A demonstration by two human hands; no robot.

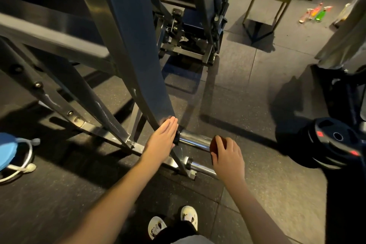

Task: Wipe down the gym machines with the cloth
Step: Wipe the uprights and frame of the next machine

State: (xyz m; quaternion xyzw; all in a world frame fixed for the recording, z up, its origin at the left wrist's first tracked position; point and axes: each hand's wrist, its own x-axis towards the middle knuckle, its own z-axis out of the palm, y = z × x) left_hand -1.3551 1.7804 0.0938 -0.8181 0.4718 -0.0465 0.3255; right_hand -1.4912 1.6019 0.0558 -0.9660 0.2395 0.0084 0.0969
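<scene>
A grey steel gym machine frame point(126, 41) slants down from the top left to the floor. A chrome weight peg point(195, 140) sticks out sideways from its lower end. My left hand point(162, 142) lies flat, fingers together, against the bottom of the slanted beam beside the peg's collar. My right hand point(227, 156) is closed around a dark reddish-brown cloth point(214, 145) pressed on the free end of the peg. A second, lower chrome peg point(202, 167) shows under my right wrist.
Black weight plates point(332, 142) hang on a rack at the right. More machine framework point(190, 31) stands behind. A small stool point(265, 12) and coloured bottles point(315, 13) are far right. A blue object with white cord point(11, 150) sits at the left edge. My shoes point(172, 224) show below.
</scene>
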